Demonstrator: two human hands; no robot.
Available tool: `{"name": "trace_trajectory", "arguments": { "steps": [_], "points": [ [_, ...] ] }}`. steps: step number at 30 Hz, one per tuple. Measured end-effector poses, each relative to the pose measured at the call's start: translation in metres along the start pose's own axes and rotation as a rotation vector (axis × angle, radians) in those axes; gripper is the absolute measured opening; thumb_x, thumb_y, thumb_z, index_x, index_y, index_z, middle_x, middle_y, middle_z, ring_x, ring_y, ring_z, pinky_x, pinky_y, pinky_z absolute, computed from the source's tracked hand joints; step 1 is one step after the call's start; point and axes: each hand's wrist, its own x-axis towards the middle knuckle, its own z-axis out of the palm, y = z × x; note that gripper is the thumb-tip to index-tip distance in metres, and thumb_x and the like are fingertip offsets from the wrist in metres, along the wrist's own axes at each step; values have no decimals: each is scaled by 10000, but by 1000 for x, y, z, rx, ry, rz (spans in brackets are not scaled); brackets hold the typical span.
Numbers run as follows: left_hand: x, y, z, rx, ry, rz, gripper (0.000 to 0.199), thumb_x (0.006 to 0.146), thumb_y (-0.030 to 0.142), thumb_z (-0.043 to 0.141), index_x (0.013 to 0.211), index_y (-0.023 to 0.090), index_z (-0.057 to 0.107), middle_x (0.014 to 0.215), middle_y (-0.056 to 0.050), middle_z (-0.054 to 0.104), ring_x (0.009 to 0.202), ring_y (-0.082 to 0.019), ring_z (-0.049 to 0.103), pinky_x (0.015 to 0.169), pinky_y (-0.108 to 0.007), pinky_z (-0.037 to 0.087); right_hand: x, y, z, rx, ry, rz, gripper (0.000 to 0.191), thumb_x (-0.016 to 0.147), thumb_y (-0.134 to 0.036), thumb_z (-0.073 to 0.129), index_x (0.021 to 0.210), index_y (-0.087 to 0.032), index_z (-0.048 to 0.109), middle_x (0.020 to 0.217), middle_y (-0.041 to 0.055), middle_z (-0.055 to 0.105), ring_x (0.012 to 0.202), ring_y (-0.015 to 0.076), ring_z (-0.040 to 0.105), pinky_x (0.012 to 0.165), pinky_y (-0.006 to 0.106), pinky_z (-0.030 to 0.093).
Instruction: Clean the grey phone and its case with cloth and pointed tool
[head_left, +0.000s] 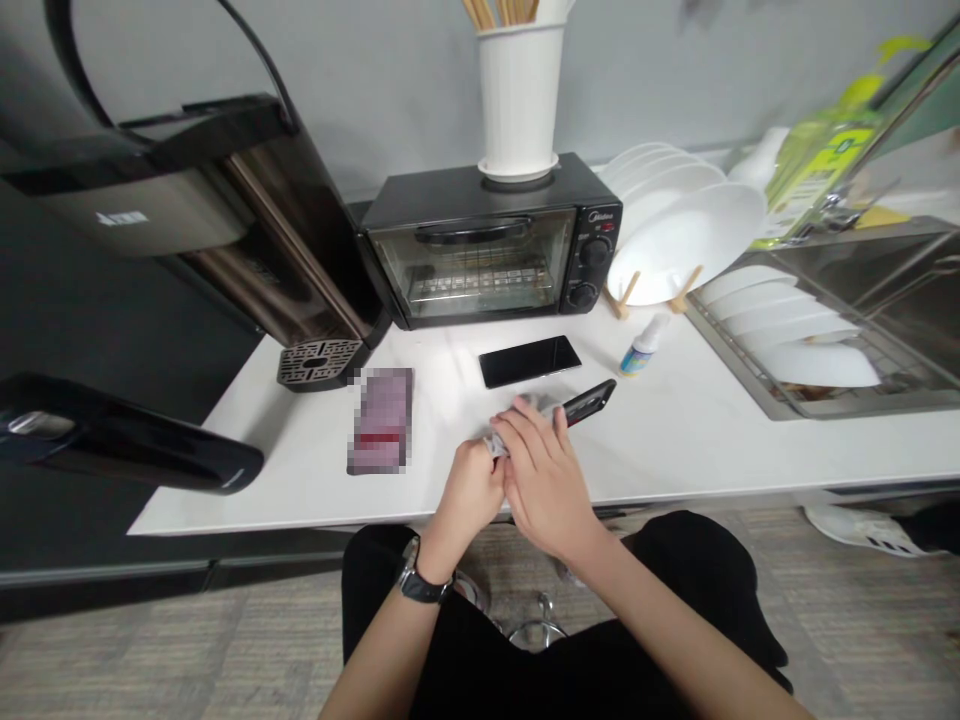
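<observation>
Both hands meet in front of me at the counter's front edge. My left hand (472, 485) is closed at the lower end of a black smartphone (592, 402). The phone's far end, with camera rings and a reddish edge, sticks out to the right; its middle is hidden. My right hand (546, 475) lies over it, fingers curved down on a whitish wiping cloth (496, 445) that shows only in part between the hands. Another smartphone (530, 361) lies flat just beyond, its screen dark. A small spray bottle (643, 347) stands to the right of the phones.
A blurred-out purple rectangular item (381, 420) lies left on the white counter (720, 445). Behind stand a drinks machine (300, 240) and a toaster oven (480, 265) bearing a white cup (521, 95). Plates (686, 240) in a rack and a sink (810, 410) are at right.
</observation>
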Motion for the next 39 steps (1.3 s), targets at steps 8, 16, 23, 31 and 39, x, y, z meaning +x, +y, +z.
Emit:
{"name": "trace_trajectory", "arguments": {
  "steps": [8,16,23,31,39],
  "points": [
    [-5,3,-3,10,-7,-12,229,911,87,496,740,166,626,719,-38,712,641,-162,634,634,-246,436,0,36,-20,-124,-83,-287,475,981,-205,472,1438,-83,520,1399,156,633,1327,302,519,1213,513,324],
    [0,5,-4,-74,-21,-87,257,1035,297,550,1140,182,754,822,-24,751,685,-161,687,663,-231,500,11,100,-42,-297,-51,-173,265,929,-193,525,1167,-108,605,1103,159,647,1000,320,563,933,482,491],
    [0,8,-3,-91,-29,-85,297,1049,289,533,1238,206,747,917,-36,800,825,-193,760,817,-261,572,5,99,-33,-237,73,26,279,897,-252,545,1137,-110,547,1146,188,585,1165,365,540,1110,588,420],
    [-1,8,0,-126,-29,13,287,1039,220,514,1230,215,728,1142,-68,803,1018,-215,770,927,-288,574,-1,36,-11,-173,109,96,419,880,-252,518,1246,-50,505,1282,249,548,1470,442,326,1210,696,255],
    [-5,2,1,35,14,1,321,756,-41,445,836,157,686,832,-90,771,690,-202,688,674,-284,508,-11,-4,2,5,-57,-169,686,853,-169,454,1515,-6,384,1515,221,503,1488,357,351,1238,596,296]
  ]
}}
